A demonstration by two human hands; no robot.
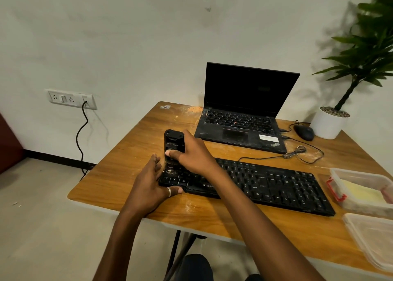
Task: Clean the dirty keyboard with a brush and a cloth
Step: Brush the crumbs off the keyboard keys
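Observation:
A black keyboard [265, 185] lies across the wooden table [131, 157], with pale dust on its left keys. My right hand [191, 153] grips a black block-shaped brush [173, 141] and holds it upright on the keyboard's far left end, thumb on its front. The bristles blur over the left keys. My left hand [152, 182] holds the keyboard's left edge, thumb on the front rim and fingers along the side; a ring is on the thumb. No cloth is plainly in view.
A dusty open laptop [244, 119] stands behind the keyboard. At the back right sit a mouse [304, 131] and a white plant pot [328, 123], with a coiled cable [297, 153] nearby. Two clear plastic boxes [361, 191] occupy the right edge.

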